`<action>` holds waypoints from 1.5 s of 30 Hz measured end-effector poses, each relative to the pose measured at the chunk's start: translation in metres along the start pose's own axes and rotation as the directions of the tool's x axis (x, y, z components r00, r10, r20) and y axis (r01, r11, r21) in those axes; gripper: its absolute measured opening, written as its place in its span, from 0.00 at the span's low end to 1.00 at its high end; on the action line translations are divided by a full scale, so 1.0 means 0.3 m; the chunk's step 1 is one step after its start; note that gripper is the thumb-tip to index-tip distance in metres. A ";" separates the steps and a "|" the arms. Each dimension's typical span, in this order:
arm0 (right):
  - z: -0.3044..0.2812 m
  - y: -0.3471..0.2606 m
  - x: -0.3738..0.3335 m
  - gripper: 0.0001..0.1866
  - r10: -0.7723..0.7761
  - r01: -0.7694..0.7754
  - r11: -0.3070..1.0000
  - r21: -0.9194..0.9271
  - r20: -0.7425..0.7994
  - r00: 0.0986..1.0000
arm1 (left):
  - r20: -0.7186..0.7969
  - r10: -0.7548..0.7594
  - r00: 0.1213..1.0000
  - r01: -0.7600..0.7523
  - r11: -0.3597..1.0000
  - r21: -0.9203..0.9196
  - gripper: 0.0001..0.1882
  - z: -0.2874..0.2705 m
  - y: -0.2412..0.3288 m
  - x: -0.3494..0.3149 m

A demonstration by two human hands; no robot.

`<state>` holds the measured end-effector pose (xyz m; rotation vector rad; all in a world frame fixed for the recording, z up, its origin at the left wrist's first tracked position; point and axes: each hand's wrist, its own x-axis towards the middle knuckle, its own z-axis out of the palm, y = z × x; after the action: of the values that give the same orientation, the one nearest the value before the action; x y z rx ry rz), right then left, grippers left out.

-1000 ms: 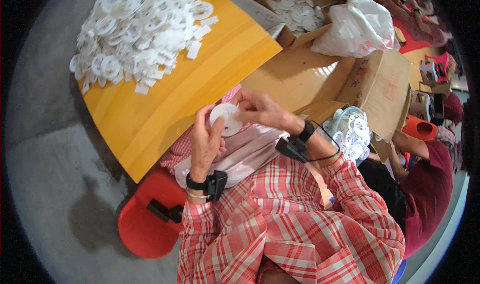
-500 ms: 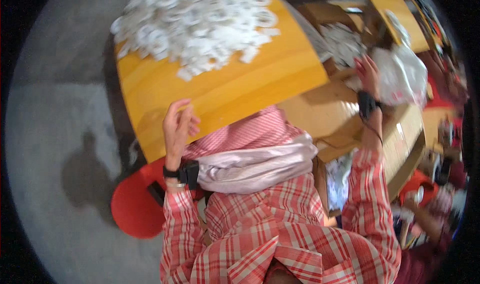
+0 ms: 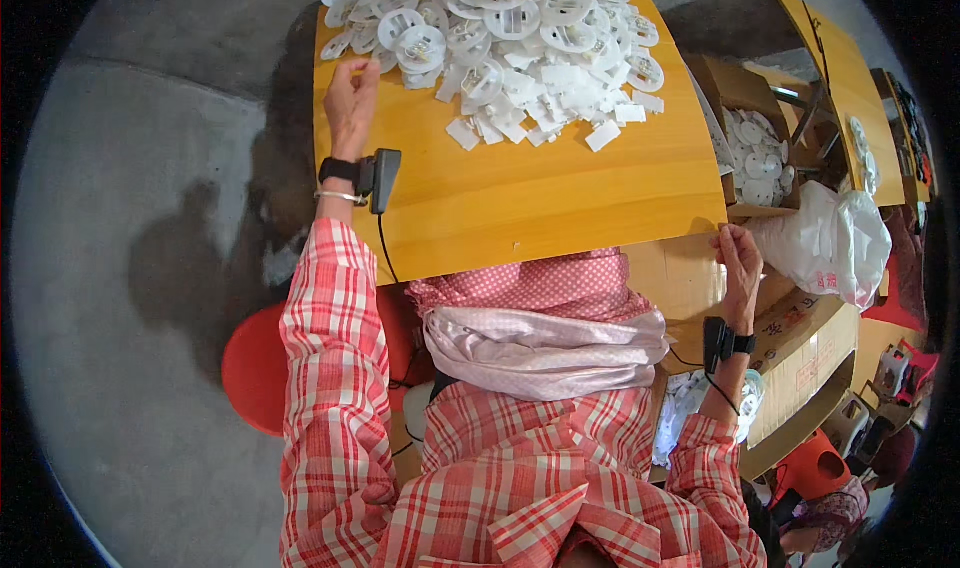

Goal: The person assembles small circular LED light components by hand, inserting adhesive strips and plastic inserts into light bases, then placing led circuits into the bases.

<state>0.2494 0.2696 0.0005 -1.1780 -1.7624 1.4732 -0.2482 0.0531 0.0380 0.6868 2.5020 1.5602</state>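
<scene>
Here, the left hand (image 3: 350, 103) is laid at the left edge of the wooden table (image 3: 540, 193), fingers loosely curled, touching white plastic discs (image 3: 500, 38) piled on top. Further rt, the table's near right corner is pinched by the right hand (image 3: 740, 263), w/ a cardboard box (image 3: 745, 98) of discs beyond.

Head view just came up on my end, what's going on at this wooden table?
A person in a red plaid shirt sits at an orange wooden table heaped with white plastic discs and small flat pieces. The left hand reaches to the near left edge of the heap, fingers at the discs. The right hand grips the table's right corner. A cardboard box of more discs and a white plastic bag sit to the right.
</scene>
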 end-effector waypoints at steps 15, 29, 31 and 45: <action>0.107 -0.079 -0.060 0.11 -0.010 0.022 0.994 -0.104 0.113 0.993 | 0.274 0.494 0.825 -0.541 0.551 0.635 0.34 0.153 0.082 0.033; 0.436 -0.186 0.140 0.16 -0.523 0.649 0.607 -0.459 0.384 0.761 | 0.544 -0.092 0.834 0.457 0.667 -0.588 0.21 0.008 0.130 -0.574; 0.465 -0.188 0.155 0.18 -0.543 0.663 0.523 -0.536 0.390 0.744 | 0.593 -0.071 0.802 0.484 0.660 -0.575 0.22 0.020 0.131 -0.651; 0.502 -0.121 0.253 0.15 -0.607 0.734 0.305 -0.607 0.470 0.641 | 0.718 -0.079 0.692 0.713 0.230 -0.662 0.29 0.050 0.163 -0.758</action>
<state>0.0774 0.2640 -0.0106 -0.4223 -2.6586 0.2378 -0.0254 -0.0147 0.0422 0.1335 0.8571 1.7976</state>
